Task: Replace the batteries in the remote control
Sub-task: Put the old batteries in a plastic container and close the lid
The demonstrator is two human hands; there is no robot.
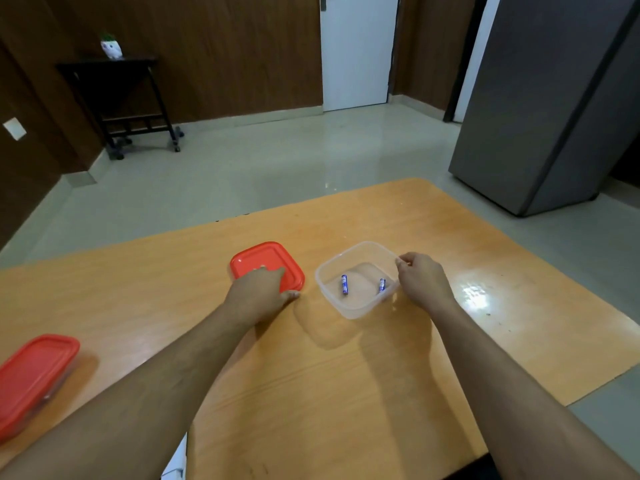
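Two bare forearms come in from the bottom of the view, one from the lower left corner and one from the lower right, and both narrow toward the wrists. No sleeve, cuff or glove covers either arm; they are uncovered from the frame edge to the fingers. The bare left hand (260, 292) shows its back, broad and rounded, with short fingers at its far end. The bare right hand (421, 279) also shows its back, with a row of knuckles behind the fingers. The wrists behind the fingers carry no watch or band, and the fingers that show carry no ring.
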